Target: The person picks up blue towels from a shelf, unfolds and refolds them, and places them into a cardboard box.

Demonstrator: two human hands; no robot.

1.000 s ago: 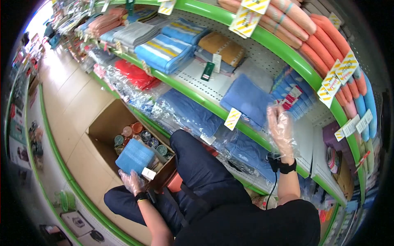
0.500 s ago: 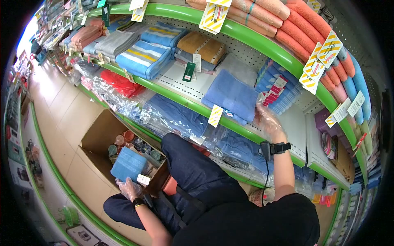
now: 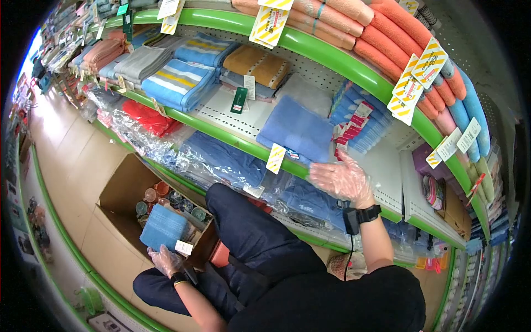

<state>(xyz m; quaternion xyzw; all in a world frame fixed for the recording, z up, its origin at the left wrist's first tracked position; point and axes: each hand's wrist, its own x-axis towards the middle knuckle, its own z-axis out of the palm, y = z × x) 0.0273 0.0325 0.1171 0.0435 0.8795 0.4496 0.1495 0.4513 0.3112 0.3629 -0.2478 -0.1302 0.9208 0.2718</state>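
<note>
**Towel held low at the box, free hand open at the shelf**

Left hand point(image 3: 164, 259), in a thin clear glove, grips a folded blue towel point(image 3: 162, 226) by its lower edge, fingers closed under it. The towel hangs just above the near corner of the cardboard box point(image 3: 123, 187) on the floor, and a white tag point(image 3: 183, 247) shows at its corner.

Right hand point(image 3: 340, 178), also gloved, holds nothing. The palm is spread and the fingers extended, level with the green front edge of the middle shelf point(image 3: 381, 171). It is just beside the flat blue pile point(image 3: 296, 131) and appears not to touch it.

Judgement: the step in hand looks like a transfer between box and shelf, with the towel well apart from the shelf pile. A next move would call for lifting the towel clear of the box rim and past the raised knee. The right hand would then be needed to steady or square the pile.

Hard to make out:
- The box holds round cups or jars point(image 3: 166, 195). What lies beneath the towel is hidden.
- The lower shelf goods sit under crinkled plastic wrap point(image 3: 166, 146), so the contents are only partly readable.
- The print on the yellow price label point(image 3: 275, 157) is too small to read.
- The fisheye edges bend the aisle and the far shelves are blurred.
- The left fingertips behind the towel are out of sight.
</note>
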